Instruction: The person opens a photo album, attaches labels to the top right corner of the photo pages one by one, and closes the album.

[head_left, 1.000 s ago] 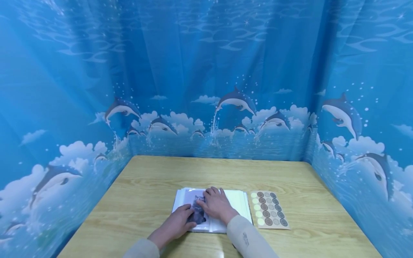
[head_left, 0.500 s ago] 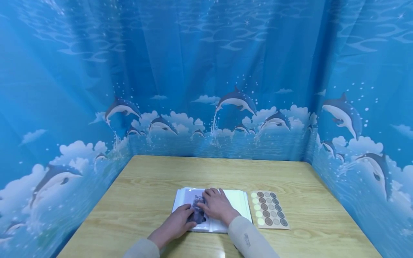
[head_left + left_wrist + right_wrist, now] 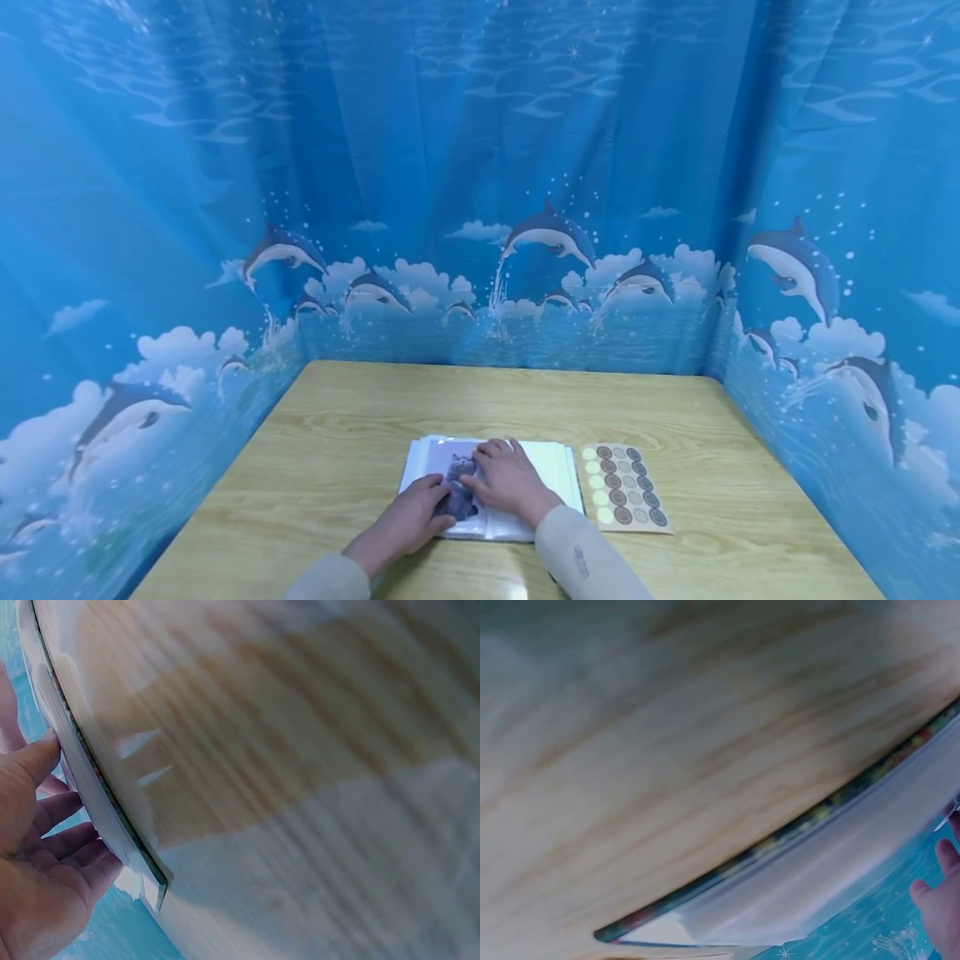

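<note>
An open photo album (image 3: 556, 468) with white pages lies on the table. On its left page is a picture of a grey cat (image 3: 461, 502) under a shiny clear sleeve. My left hand (image 3: 405, 518) rests on that page at the cat's left side, fingers loosely bent. From the right, my right hand (image 3: 510, 481) lies over the picture's inner edge near the spine, fingers extended. The left wrist view shows the left fingers (image 3: 71, 844) along the album's page edges. In the right wrist view, the patterned cover edge (image 3: 780, 838) shows, with part of my right hand (image 3: 943, 900).
A sheet of round stickers (image 3: 628, 487) in yellow, brown, beige and grey lies just right of the album. The wood-grain table (image 3: 360, 408) is enclosed by blue dolphin-print curtains (image 3: 480, 183) at the back and both sides.
My right forearm and sleeve have shifted very slightly to the right. The left hand, the cat picture and the album stay where they were.
</note>
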### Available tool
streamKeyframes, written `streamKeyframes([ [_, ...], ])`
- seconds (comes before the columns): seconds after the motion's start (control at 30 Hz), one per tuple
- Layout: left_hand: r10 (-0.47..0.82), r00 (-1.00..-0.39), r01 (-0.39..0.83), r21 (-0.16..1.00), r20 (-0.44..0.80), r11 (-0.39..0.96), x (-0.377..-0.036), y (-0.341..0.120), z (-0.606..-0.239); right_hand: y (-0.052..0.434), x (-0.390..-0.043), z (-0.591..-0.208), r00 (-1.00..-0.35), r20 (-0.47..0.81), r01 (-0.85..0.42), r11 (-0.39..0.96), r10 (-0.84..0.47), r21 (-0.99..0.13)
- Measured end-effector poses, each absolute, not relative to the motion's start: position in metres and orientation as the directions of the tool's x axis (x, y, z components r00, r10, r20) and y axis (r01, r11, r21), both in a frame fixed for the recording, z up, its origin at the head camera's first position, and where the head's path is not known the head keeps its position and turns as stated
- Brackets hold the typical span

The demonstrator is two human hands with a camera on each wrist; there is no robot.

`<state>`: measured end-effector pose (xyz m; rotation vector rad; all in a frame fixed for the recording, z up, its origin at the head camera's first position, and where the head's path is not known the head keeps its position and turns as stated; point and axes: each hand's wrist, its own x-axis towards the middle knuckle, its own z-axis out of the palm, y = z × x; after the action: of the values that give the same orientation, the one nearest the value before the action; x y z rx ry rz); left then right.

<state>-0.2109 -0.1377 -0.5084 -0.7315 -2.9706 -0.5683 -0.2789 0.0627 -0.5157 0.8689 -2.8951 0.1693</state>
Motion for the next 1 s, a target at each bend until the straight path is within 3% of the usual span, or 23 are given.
streamKeyframes([
  [1.0, 0.451, -0.882, 0.469, 0.343, 0.135, 0.814, -0.2105, -0.1373, -0.5072, 0.0642, -0.2779, -0.517, -0.847, 0.161, -0.521, 0.852, -0.506, -0.062],
])
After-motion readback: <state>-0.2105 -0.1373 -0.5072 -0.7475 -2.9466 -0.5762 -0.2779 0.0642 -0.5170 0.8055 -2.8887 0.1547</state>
